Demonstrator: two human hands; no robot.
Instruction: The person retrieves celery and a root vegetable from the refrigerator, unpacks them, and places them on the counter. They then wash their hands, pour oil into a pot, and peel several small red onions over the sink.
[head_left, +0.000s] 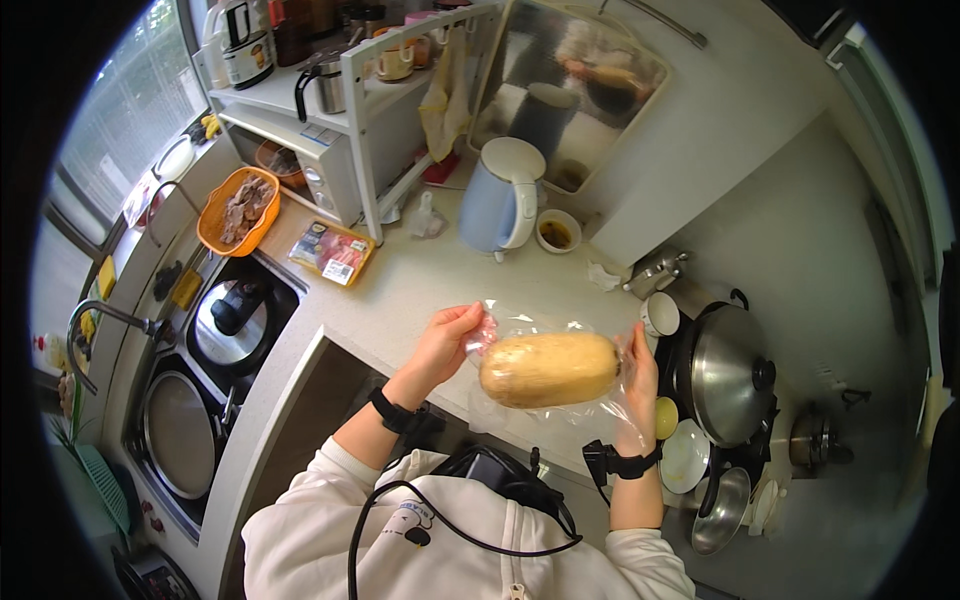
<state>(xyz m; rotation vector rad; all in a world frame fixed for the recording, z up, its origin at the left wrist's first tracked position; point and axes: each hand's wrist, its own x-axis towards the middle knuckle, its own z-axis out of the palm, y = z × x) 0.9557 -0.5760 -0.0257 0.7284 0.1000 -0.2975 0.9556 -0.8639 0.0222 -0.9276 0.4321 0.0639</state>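
Note:
A thick, pale yellow-brown root vegetable or gourd piece (551, 369) lies sideways between my hands, wrapped in clear plastic (517, 319). My left hand (446, 341) pinches the plastic at the left end, where a pink patterned part shows. At the right end, my right hand (639, 367) holds the film, with its fingers partly behind it. The wrapped piece is over the front edge of the pale countertop (420, 289); whether it touches the counter, I cannot tell.
A blue kettle (487, 202) and a white bowl with dark liquid (558, 231) stand behind. Packaged meat (331, 252) and an orange basket of meat (240, 211) are at left, near the sink with a lidded pot (231, 322). At right are a lidded wok (731, 375) and bowls (660, 314).

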